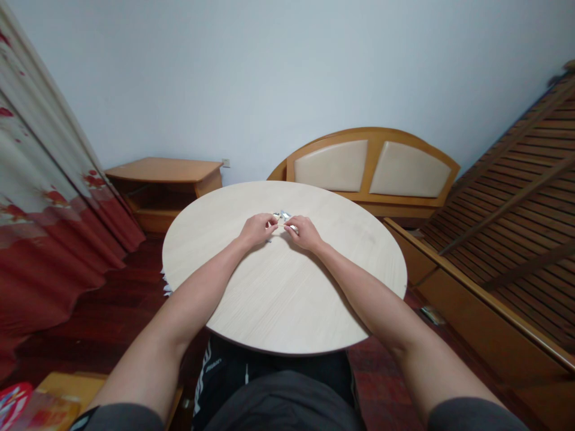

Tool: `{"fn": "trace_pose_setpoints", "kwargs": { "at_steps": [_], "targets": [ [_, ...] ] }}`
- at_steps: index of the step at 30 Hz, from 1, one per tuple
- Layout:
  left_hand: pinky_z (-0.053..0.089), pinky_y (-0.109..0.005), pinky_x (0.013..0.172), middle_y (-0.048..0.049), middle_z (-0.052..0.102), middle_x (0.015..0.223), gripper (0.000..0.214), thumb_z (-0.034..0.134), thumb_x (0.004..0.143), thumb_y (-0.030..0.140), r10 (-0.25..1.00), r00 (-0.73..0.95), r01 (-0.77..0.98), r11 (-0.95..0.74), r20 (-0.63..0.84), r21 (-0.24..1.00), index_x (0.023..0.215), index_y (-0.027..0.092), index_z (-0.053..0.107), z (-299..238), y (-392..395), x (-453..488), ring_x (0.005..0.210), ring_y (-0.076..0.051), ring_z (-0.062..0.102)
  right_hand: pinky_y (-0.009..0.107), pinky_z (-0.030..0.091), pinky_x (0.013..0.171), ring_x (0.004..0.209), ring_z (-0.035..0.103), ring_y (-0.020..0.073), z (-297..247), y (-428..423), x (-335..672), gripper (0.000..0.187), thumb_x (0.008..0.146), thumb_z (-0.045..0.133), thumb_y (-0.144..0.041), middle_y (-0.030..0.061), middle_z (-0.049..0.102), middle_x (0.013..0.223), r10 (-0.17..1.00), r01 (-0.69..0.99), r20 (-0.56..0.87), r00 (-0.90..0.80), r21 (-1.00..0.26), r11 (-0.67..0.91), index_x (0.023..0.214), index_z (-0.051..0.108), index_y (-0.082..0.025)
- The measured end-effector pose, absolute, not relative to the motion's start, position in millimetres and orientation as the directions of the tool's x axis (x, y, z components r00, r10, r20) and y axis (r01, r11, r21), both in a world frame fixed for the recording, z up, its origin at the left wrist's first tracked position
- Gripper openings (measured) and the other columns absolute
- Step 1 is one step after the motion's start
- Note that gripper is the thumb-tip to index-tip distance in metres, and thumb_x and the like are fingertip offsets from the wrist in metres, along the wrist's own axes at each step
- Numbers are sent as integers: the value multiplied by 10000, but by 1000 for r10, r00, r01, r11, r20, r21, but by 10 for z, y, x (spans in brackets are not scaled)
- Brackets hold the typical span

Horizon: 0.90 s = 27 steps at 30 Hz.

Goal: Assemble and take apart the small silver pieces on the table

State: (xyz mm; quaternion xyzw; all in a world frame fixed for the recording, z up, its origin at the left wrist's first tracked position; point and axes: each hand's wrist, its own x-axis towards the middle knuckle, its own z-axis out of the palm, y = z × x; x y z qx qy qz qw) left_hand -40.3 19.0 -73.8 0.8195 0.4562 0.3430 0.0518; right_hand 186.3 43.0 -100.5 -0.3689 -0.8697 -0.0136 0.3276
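My left hand [258,230] and my right hand [304,233] rest close together near the middle of a round pale wood-grain table [278,299]. Their fingertips pinch a small crumpled silver-blue foil packet [284,216] from either side. Part of it is hidden behind my fingers, and its exact form is too small to tell. A small pale scrap shows just under my left hand. Both forearms lie on the tabletop.
A wooden bedside cabinet [164,170] and a cushioned headboard [371,164] stand behind the table. A slatted bed frame [507,209] fills the right side, a red-patterned curtain [49,197] hangs at left, and a cardboard box [63,401] sits low at left on the dark red floor.
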Motion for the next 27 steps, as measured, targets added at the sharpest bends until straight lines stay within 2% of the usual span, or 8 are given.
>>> {"fn": "trace_pose_setpoints", "kwargs": {
  "at_steps": [8,18,27],
  "targets": [
    [510,-305,799,-63,810,970,156,695,953,297,769,407,693,-612,493,381,983,195,809,-763,212,-413,848,-200,702,380,469,911,973,673,269,-985,406,1854,176,1012,626,-277,113,786,1024,632,639,590,-503,-238,731,994,785,-203],
    [497,-301,800,-67,815,995,189,686,977,317,745,440,654,-649,502,389,1025,196,822,-728,182,-422,836,-192,700,353,472,888,949,675,249,-997,392,1845,256,1066,590,-345,105,788,1017,619,628,596,-511,-233,743,1019,800,-205],
    [497,-296,799,-61,812,985,171,693,961,287,750,444,663,-643,490,384,1019,207,832,-744,196,-416,840,-191,692,355,486,861,913,687,252,-983,396,1845,188,1019,644,-284,110,794,990,635,649,578,-512,-225,727,1004,812,-202]
  ]
}}
